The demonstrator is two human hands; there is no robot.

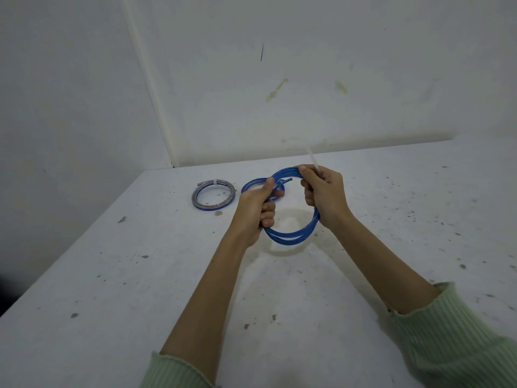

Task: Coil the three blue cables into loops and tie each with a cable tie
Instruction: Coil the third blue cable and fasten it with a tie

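Setting: a white-walled corner, the walls carrying two yellowish smears and a thin dark mark, is backing a white, speckled tabletop [140, 275] that is filling the lower part of the view.

Item 1: a blue plastic-sheathed cable wound into a several-turn loop [293, 238] is hanging above the table between both hands, its lower arc casting a shadow on the surface below. One free end is poking out across the top of the loop.

Item 2: the left hand [258, 208] is gripping the left side of this coil, fingers curled round the bundled strands and thumb pointing up along them.

Item 3: the right hand [323, 196] is closing round the upper right of the coil, and its fingers are also pinching a thin translucent white cable tie [312, 158], whose loose tail is sticking up and back, blurred.

Item 4: a second blue coil [251, 184] is lying flat on the table just behind the left hand, which is partly hiding it.

Item 5: a third coil, blue with a silvery sheen [213, 198], is lying flat just to the left of the second, a white tie [214, 181] showing across its far edge.

Item 6: pale green ribbed sleeves [458, 331] are sitting pushed up on both forearms.
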